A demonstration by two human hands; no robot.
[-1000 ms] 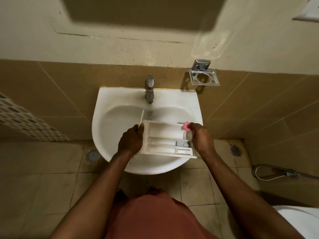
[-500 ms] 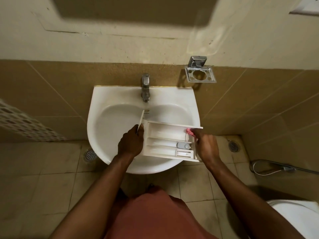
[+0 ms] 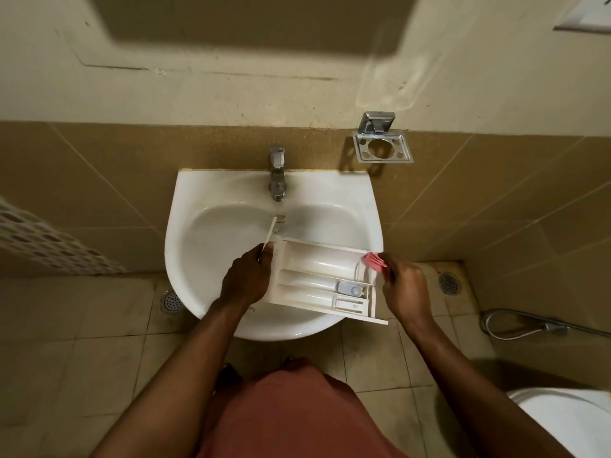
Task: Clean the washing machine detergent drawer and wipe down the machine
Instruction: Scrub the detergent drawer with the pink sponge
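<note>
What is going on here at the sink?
A person is cleaning a white detergent drawer over the sink. The left hand grips the drawer's left end, together with a thin white stick, perhaps a brush. The right hand pinches a small pink cloth, or maybe a sponge, at the drawer's far right corner. The drawer is in front of the tap; whether it rests on the rim I cannot tell.

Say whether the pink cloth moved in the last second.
Yes. The pink cloth shifted right, away from the tap, toward the right rim of the sink.
</note>
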